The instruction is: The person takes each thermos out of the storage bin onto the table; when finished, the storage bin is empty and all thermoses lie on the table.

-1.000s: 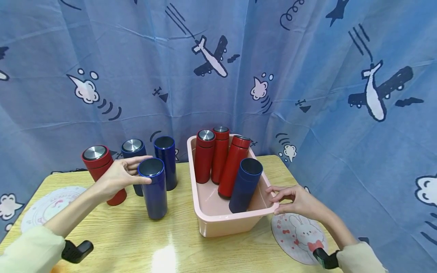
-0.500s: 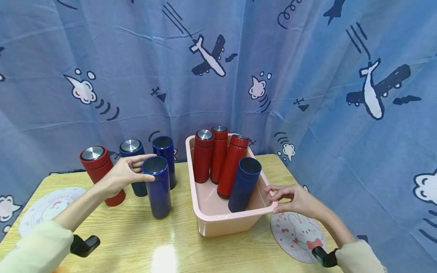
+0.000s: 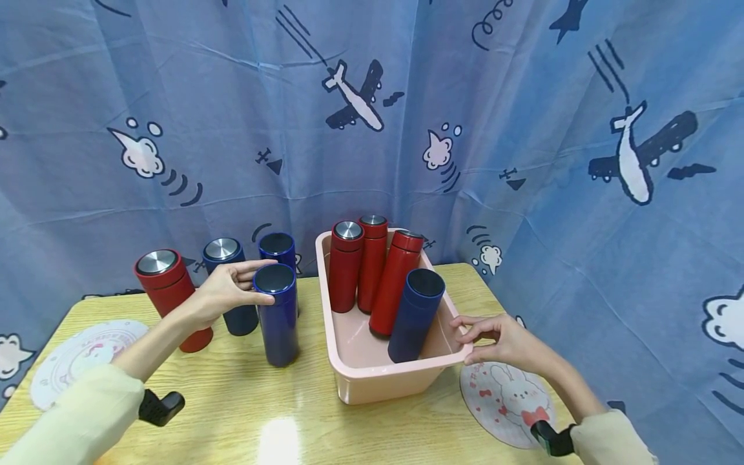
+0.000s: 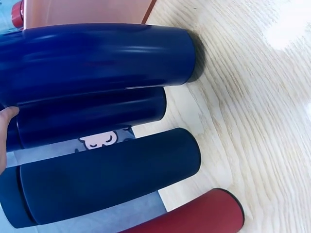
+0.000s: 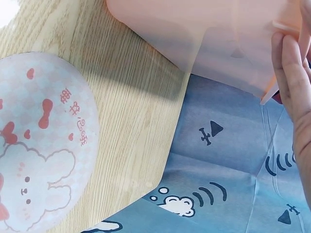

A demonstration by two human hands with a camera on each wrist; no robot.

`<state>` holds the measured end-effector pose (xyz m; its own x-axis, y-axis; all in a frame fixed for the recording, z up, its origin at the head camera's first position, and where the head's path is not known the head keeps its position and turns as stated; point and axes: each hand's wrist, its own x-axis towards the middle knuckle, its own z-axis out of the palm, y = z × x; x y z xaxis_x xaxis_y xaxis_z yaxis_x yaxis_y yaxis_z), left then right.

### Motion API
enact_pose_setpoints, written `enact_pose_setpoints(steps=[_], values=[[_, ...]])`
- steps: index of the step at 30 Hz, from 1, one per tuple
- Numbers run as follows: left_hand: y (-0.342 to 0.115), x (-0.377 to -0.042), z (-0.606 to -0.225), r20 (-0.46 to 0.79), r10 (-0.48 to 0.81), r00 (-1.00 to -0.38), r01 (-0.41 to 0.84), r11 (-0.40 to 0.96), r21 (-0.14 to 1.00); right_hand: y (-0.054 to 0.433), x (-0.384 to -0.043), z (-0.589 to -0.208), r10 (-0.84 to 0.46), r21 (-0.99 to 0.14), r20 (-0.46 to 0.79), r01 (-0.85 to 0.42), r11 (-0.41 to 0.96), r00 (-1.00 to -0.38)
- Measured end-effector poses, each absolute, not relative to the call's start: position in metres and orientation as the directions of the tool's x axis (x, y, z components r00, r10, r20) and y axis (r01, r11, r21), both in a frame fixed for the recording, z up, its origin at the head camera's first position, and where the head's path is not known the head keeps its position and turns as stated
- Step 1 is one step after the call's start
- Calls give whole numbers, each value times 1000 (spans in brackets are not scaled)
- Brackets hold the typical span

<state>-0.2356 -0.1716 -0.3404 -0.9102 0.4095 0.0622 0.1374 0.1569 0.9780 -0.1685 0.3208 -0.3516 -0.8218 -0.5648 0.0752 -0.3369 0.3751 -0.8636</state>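
My left hand (image 3: 229, 292) grips a glossy blue thermos (image 3: 279, 329) near its dark-topped lid, thumb in front and fingers behind. It stands upright, left of a pink plastic bin (image 3: 378, 382). Close behind it is another blue thermos (image 3: 276, 244), partly hidden. A dark blue thermos (image 4: 107, 174) with a silver lid and a red thermos (image 3: 168, 284) stand farther left. With thumb and fingers, my right hand (image 3: 504, 342) pinches the bin's right rim. Inside the bin are a leaning dark blue thermos (image 3: 415, 323) and several red thermoses (image 3: 395, 284).
A round rabbit mat (image 3: 508, 403) lies to the right of the bin, partly under my right forearm. Another round mat (image 3: 64, 365) lies at the table's left. A blue patterned curtain (image 3: 372, 129) hangs behind the wooden table (image 3: 331, 433).
My left hand has moved to the right with the blue thermos, which now overlaps the blue one behind it. The right hand keeps its hold on the bin's rim.
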Motion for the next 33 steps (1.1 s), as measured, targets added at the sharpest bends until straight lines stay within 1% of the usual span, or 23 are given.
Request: enact_pose_setpoints(steps=[9, 19, 22, 26, 33], values=[[-167, -238, -345, 78, 422, -903, 171, 187, 967, 321, -168, -352, -565, -865, 76, -336, 373, -822], [-164, -243, -353, 64, 428, -901, 154, 177, 972, 321, -168, -351, -563, -863, 81, -340, 374, -823], [-164, -245, -354, 51, 431, -901, 130, 156, 979, 321, -167, -351, -561, -862, 84, -342, 373, -823], [-165, -248, -353, 40, 467, -883, 121, 145, 982, 321, -166, -350, -553, -863, 77, -333, 380, -830], [-171, -252, -351, 34, 512, -858, 145, 177, 973, 320, -167, -350, -561, -866, 78, -334, 371, -824]])
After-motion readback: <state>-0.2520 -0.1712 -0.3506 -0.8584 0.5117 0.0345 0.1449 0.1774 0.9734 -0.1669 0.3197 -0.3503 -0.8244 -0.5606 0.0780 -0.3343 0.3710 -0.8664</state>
